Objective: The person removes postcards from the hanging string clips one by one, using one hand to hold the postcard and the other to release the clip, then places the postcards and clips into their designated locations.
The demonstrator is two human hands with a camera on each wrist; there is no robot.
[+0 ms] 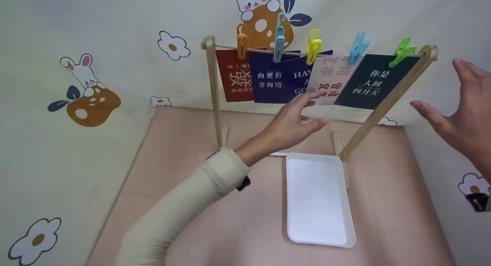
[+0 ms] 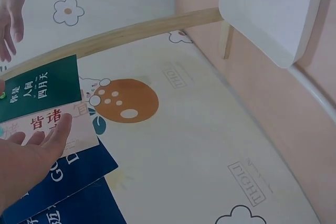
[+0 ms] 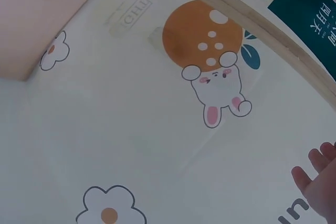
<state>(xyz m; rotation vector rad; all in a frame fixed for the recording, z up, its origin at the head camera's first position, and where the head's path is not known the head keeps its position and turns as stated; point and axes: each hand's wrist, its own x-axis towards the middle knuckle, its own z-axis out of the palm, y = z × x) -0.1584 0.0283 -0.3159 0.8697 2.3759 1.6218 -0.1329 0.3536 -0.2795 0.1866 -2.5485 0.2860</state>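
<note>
Several cards hang by plastic clothespins from a cord on a wooden rack. They are a red card (image 1: pixel 234 76), two dark blue ones, a pale pink card (image 1: pixel 316 72) with red characters and a dark green card (image 1: pixel 368 82). My left hand (image 1: pixel 293 124) is in front of the rack, its fingers extended and its fingertips overlapping the pink card's lower part. Beyond the right post, my right hand (image 1: pixel 470 109) is raised, thumb and fingers spread apart with nothing between them. Nearest to it is the green clothespin (image 1: pixel 402 53) on the dark green card.
A white tray (image 1: pixel 318 201) with nothing in it lies on the pinkish table (image 1: pixel 184 204), by the foot of the rack's right post (image 1: pixel 383 109). The left post (image 1: pixel 215 93) stands beyond my left forearm. Behind the rack is a wall covering (image 1: pixel 126 24) with rabbits and flowers.
</note>
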